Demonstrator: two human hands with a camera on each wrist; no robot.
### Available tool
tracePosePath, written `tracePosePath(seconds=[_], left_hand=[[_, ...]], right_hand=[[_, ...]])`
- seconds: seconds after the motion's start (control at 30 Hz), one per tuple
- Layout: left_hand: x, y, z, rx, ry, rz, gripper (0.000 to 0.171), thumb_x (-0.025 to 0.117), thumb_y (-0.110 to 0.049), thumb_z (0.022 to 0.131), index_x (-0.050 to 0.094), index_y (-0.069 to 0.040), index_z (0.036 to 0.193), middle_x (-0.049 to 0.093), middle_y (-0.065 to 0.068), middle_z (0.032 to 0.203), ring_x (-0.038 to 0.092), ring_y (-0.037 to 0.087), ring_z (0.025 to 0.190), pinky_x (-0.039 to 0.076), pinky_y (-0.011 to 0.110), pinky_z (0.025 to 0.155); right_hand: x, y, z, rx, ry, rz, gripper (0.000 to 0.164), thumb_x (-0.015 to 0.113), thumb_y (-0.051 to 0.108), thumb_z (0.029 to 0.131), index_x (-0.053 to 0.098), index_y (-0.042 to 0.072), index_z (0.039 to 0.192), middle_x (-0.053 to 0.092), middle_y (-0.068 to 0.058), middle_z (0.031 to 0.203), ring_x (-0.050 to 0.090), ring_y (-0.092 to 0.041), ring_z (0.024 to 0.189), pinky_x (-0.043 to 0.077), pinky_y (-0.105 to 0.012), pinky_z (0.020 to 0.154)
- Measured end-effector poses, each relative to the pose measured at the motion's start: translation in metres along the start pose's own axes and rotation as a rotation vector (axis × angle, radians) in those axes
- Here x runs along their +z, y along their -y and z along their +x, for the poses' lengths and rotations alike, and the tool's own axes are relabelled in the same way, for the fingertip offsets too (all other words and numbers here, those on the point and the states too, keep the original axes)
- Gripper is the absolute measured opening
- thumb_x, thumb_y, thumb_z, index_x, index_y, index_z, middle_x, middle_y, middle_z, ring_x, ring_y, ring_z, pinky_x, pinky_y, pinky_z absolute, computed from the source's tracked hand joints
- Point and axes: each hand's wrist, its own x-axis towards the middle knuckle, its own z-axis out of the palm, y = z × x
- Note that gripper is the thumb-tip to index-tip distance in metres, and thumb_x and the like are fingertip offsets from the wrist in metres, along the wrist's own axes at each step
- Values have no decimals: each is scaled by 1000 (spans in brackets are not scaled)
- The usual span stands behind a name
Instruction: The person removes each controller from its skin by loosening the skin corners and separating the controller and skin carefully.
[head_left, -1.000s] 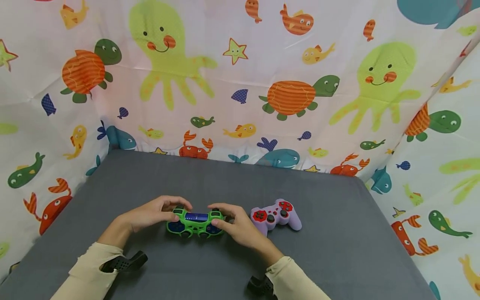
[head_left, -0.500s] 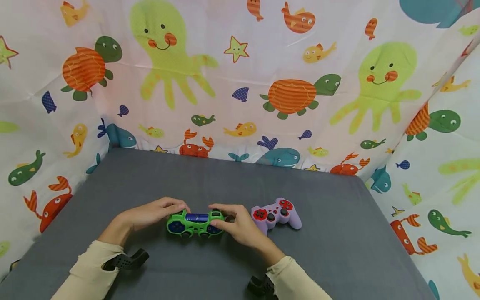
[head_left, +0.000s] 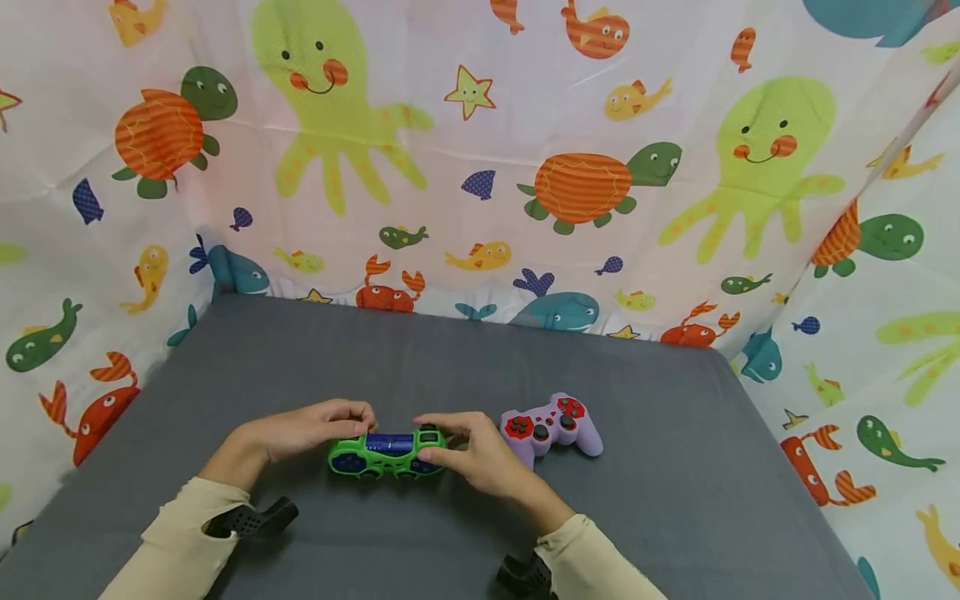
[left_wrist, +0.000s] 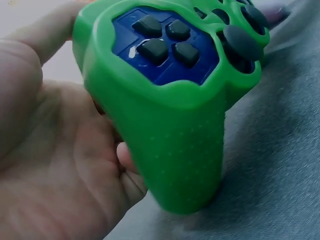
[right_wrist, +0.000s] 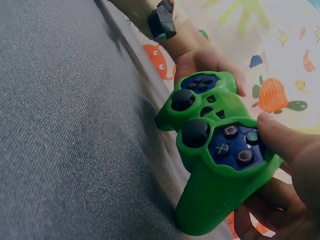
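A game controller [head_left: 390, 446] in a green rubbery sleeve, with dark blue button faces, is between my two hands in the head view. My left hand [head_left: 303, 429] holds its left end, thumb at the upper edge and fingers bent behind. The left wrist view shows that end's direction buttons and the grip of the controller [left_wrist: 185, 140] against the palm. My right hand [head_left: 487, 454] pinches the right end between thumb and fingers. Over in the right wrist view, the right thumb [right_wrist: 282, 137] presses the edge near the shape-marked buttons of the controller [right_wrist: 212, 125].
A lilac game controller [head_left: 551, 429] with red button faces lies just right of my right hand. The grey cloth-covered table [head_left: 675, 500] spreads beneath. A curtain [head_left: 480, 142] printed with sea animals closes off the back and sides. Dark straps [head_left: 251, 521] sit at both wrists.
My left thumb has shifted from the controller's left face to its upper edge, and the left fingers have regripped. The green controller has tilted slightly; the right hand keeps its hold.
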Motion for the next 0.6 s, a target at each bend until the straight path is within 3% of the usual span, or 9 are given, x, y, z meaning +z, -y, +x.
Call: tracePosePath(seconds=[0.3, 0.6], left_hand=[[2, 0, 2, 135, 57, -165, 19, 46, -14, 105, 40, -5, 90, 41, -2, 89, 45, 9, 85, 38, 28, 75], [2, -4, 0, 179, -8, -180, 23, 47, -11, 106, 36, -6, 86, 34, -2, 86, 39, 11, 82, 32, 32, 72]], right_hand=[[-1, 5, -1, 21, 16, -23, 38, 73, 20, 94, 68, 12, 132, 75, -7, 119, 66, -9, 94, 56, -28, 84], [-1, 5, 0, 40, 15, -4, 39, 70, 17, 96, 66, 9, 134, 70, -11, 131, 66, -17, 101, 56, -35, 89]])
